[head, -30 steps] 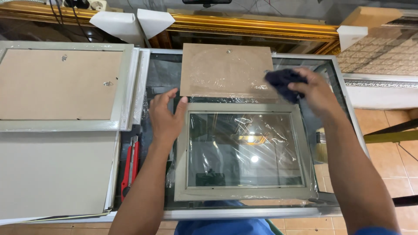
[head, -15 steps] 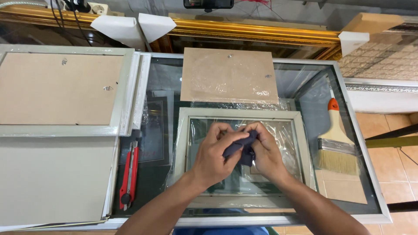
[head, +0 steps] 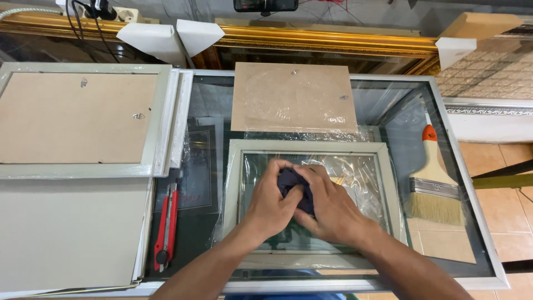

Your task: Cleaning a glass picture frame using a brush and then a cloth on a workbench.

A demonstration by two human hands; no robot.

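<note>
The glass tabletop (head: 472,222) was the main thing here, see-through with a pale metal rim, and it reflected a bit of overhead light. Through it and off to its right you could see the floor (head: 516,214), tan tiles with light grout. Behind the tabletop's far edge ran a long ornate gold moulding (head: 333,38), with two white cardboard corner pieces (head: 166,33) propped against it. Farther back, up at the left corner, a white power strip (head: 111,10) sat with black cables plugged in. Right of the tabletop was a white ledge (head: 488,119).
</note>
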